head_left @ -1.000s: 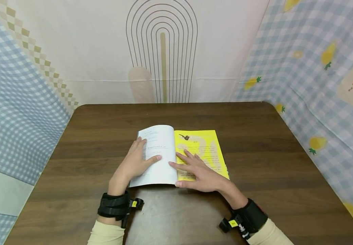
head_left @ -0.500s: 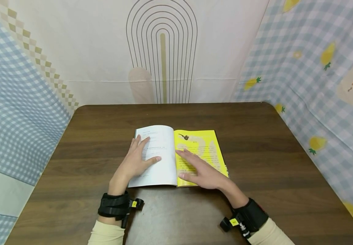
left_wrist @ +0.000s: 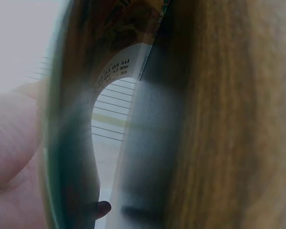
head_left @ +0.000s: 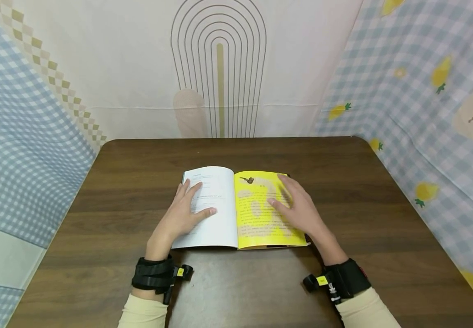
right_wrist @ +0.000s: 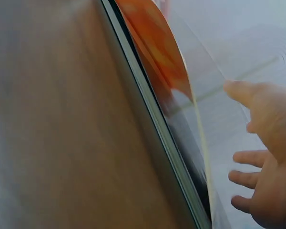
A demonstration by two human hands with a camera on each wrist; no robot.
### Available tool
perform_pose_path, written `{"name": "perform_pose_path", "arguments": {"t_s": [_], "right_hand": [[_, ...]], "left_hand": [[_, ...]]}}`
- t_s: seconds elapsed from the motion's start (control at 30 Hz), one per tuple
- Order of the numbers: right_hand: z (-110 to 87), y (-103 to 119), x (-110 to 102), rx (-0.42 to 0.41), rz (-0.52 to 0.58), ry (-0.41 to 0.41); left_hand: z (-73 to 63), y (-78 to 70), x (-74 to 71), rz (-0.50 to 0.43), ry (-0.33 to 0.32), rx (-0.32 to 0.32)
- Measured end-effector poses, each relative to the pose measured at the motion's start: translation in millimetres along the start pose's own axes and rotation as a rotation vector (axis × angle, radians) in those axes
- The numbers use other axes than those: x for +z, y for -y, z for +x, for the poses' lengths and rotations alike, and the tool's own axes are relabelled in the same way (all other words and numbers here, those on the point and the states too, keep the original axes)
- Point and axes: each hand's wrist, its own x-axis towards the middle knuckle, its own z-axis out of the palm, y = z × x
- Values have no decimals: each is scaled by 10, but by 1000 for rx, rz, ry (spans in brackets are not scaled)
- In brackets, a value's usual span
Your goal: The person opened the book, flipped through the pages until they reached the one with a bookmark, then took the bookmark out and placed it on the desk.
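An open book lies on the table, its white left page [head_left: 222,228] bulging slightly and its yellow right page [head_left: 253,223] carrying print and a small pipe picture at the top. My left hand [head_left: 182,219] rests on the white page, fingers spread and thumb pointing toward the spine. Over the outer part of the yellow page is my right hand [head_left: 302,210], fingertips near the top right corner and thumb extended over the print. The right wrist view shows the yellow leaf [right_wrist: 199,121] raised above the page block [right_wrist: 155,114], with the right hand's fingers [right_wrist: 250,180] spread beyond it.
The dark wooden table [head_left: 138,182] extends around the book on all sides. Behind it hangs a pale cloth [head_left: 130,68] with an arch pattern, and a blue checked cloth [head_left: 404,91] hangs at the right. Each wrist wears a black strap with a small camera.
My right hand has moved right and away from the spine, from near the book's middle to the outer side of the yellow page. My left hand stays on the white page.
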Motion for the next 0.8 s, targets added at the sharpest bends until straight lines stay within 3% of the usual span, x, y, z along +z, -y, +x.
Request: {"name": "perform_pose_path", "arguments": {"t_s": [0.2,0.5,0.8], "right_hand": [[33,-215,-106,97,-67,17],[24,-369,-123,135,-102,123],[24,-370,-90,146,-186,175]], "left_hand": [[-6,9,0,-5,6,5],[-17,18,-4,0,26,17],[-12,28,-2,1,21,20]]}}
